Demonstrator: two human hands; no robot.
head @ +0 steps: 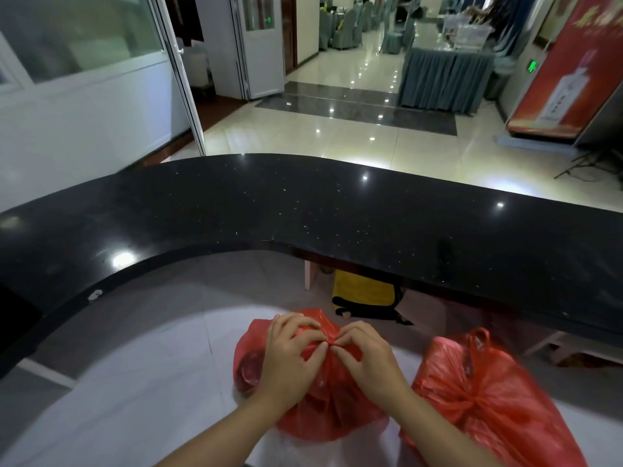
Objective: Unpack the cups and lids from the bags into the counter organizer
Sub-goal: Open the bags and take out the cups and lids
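Two red plastic bags sit on the pale floor below the counter. The left red bag is tied at its top; round clear shapes, perhaps lids or cups, show through its left side. My left hand and my right hand rest on top of this bag, and their fingertips pinch the knot between them. The right red bag stands apart to the right, knotted, with a loop handle sticking up. No organizer is in view.
A curved black stone counter arcs across the middle, above the bags. Under it lie a yellow and black bag and wooden furniture legs. Beyond are a glossy tiled floor, white doors and a draped table.
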